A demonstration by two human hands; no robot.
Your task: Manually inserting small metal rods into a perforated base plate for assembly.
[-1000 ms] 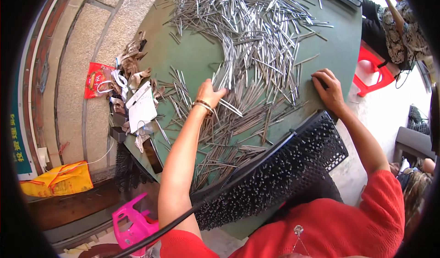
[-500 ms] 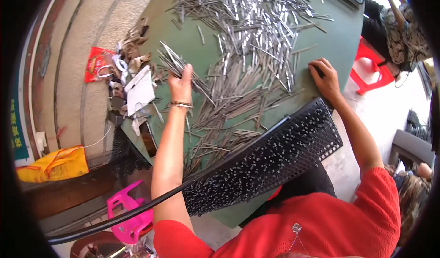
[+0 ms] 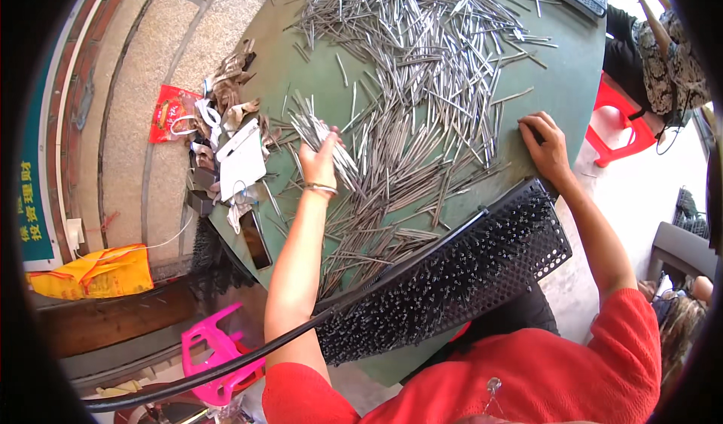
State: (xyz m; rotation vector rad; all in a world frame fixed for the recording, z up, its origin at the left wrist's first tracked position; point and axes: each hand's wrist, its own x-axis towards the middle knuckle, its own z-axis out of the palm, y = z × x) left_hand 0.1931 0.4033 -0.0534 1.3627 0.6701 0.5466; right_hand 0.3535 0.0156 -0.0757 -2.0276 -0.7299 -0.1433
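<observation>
Left hand [image 3: 320, 162] closes around a bundle of thin metallic strips [image 3: 307, 129], the thumb pressed over it, with the strip ends sticking out slantwise on both sides. Whether this bundle touches the table below, I cannot tell. Right hand [image 3: 548, 151] rests near the right edge of the table, its fingers loosely bent; the palm is hidden, so I cannot say if something is under it.

Each strip looks light and rather stiff, though a few are slightly curved – they could bend if squeezed hard. Their smooth shine suggests that they slide easily on one another, so a handful is best taken around its middle, with the thumb across.

Beside the bundle, a big loose pile of strips [image 3: 422, 62] spreads over the green table [image 3: 561, 70]. Nearer to the body stands a tilted black perforated rack [image 3: 444, 281]. Farther left lie white paper [image 3: 242, 160] and a red packet [image 3: 170, 119].
</observation>
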